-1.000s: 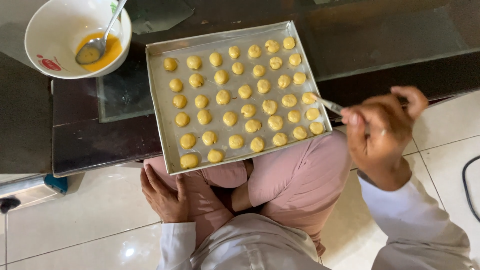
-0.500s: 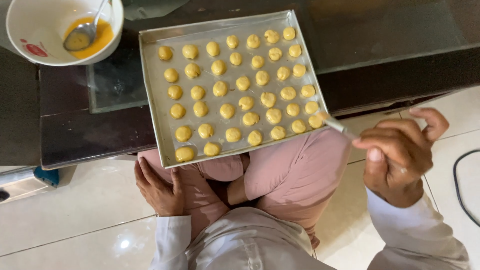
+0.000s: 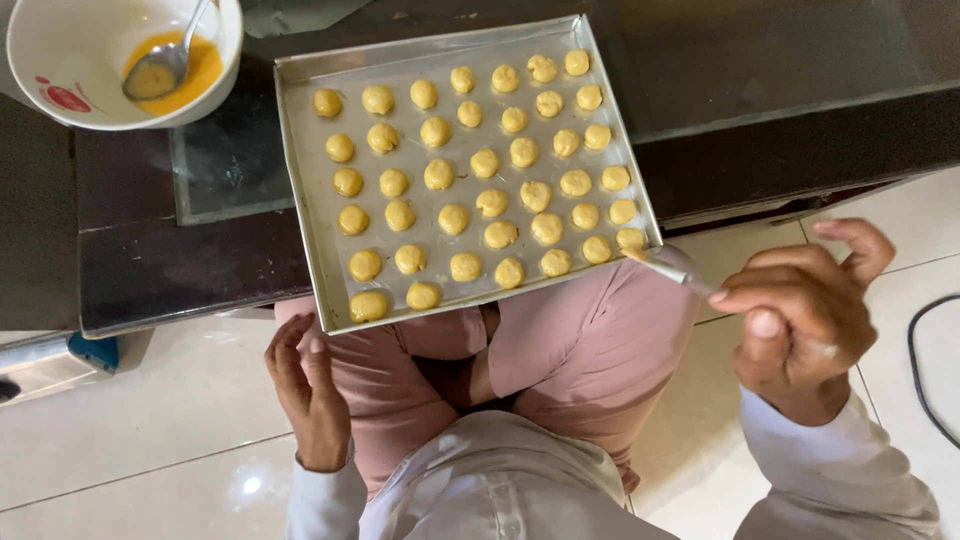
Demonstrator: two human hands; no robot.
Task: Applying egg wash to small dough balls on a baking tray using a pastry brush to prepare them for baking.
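Since the earlier frames, the right hand (image 3: 800,320) has drawn back from the rectangular metal baking tray (image 3: 300,190) and slid lower and to the right, now off the dark counter (image 3: 180,260) and over the white tiled floor (image 3: 120,430). The tray and the white round bowl (image 3: 60,90) have shifted up and left in the view. The left hand (image 3: 310,390) stays on the pink-trousered thigh (image 3: 590,350).

The right hand pinches a thin pale brush (image 3: 665,268) between thumb and forefinger, little finger raised; the brush tip lies just at the tray's near right corner, beside the nearest dough ball. The left hand rests flat, fingers loosely spread, holding nothing.

On the tray lie thirty-six small round yellow dough balls (image 3: 453,219), in six slanting rows of six, apart from each other. One bowl stands at the top left of the counter, holding orange-yellow liquid (image 3: 195,70) and one metal spoon (image 3: 160,72). A black cable (image 3: 925,380) curves on the floor at the right edge.
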